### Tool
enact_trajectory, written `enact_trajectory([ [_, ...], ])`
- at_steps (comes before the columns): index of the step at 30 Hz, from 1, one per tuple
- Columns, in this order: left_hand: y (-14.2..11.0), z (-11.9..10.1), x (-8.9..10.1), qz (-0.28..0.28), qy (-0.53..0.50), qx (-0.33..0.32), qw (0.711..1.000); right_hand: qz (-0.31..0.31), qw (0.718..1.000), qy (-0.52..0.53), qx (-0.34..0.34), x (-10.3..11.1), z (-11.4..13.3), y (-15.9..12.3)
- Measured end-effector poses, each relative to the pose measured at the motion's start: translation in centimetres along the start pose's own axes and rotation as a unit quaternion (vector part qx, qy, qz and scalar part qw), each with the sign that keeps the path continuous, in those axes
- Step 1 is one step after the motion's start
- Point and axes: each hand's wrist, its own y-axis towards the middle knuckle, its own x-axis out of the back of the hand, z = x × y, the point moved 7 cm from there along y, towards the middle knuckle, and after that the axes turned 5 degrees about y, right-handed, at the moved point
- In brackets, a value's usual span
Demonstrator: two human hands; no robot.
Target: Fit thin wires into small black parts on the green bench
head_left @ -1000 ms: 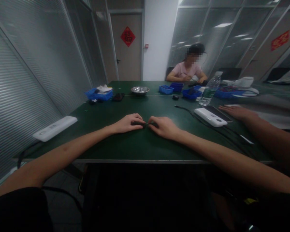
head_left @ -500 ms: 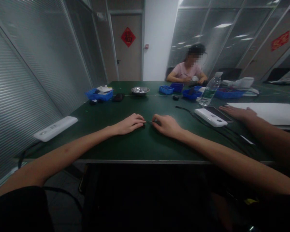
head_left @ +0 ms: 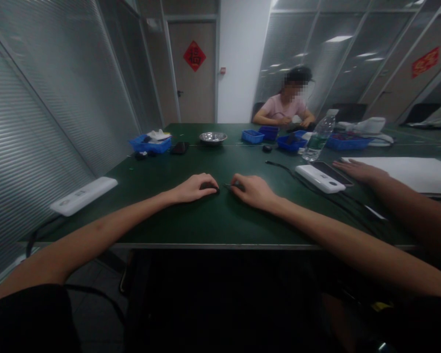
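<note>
My left hand (head_left: 191,189) lies on the dark green table (head_left: 206,225), its fingers curled and closed round a small black object (head_left: 216,190). Most of that object is hidden by the fingers, so its kind cannot be made out. Just to the right, my right hand (head_left: 256,191) pinches a thin, pointed tool (head_left: 227,185) with its tip aimed at my left hand. The fingers cover the rest of the tool. A small gap separates the tip from the black object.
White power banks lie at left (head_left: 84,196) and right (head_left: 319,179), with cables. A metal bowl (head_left: 213,139), blue bins (head_left: 253,137), and a water bottle (head_left: 319,136) stand farther back. Another person's hand (head_left: 360,170) rests by white paper (head_left: 419,171). Someone sits opposite.
The fingers of my left hand have shifted and curled more, with the thumb side now showing lower. My right hand has hardly moved. The neighbour's hand has shifted slightly.
</note>
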Motion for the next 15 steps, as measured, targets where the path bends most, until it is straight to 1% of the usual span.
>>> enact_trajectory([
  [2,0.0,1.2,0.5,0.001,-0.007,0.030,1.000,0.003,1.000,0.004,-0.002,0.0,0.0,0.0],
  [3,0.0,2.2,1.0,-0.003,-0.007,0.047,0.999,0.005,1.000,0.007,-0.003,0.1,0.0,-0.1],
  [5,-0.4,4.8,2.5,-0.020,0.009,0.086,0.996,0.010,1.000,0.014,-0.003,0.1,0.1,-0.1],
  [7,-1.3,8.3,4.6,-0.044,0.050,0.135,0.989,0.014,1.000,0.018,-0.002,0.2,0.2,-0.2],
  [10,-3.8,13.9,8.5,-0.099,0.119,0.206,0.966,0.012,1.000,0.013,0.000,0.2,0.3,-0.3],
  [12,-6.0,17.0,10.9,-0.124,0.186,0.250,0.942,0.010,1.000,0.012,0.002,0.3,0.3,-0.3],
  [13,-7.1,18.4,12.0,-0.129,0.213,0.278,0.928,0.010,1.000,0.012,0.003,0.3,0.3,-0.3],
  [15,-9.0,20.2,13.6,-0.135,0.257,0.310,0.905,0.014,1.000,0.015,0.003,0.3,0.3,-0.3],
])
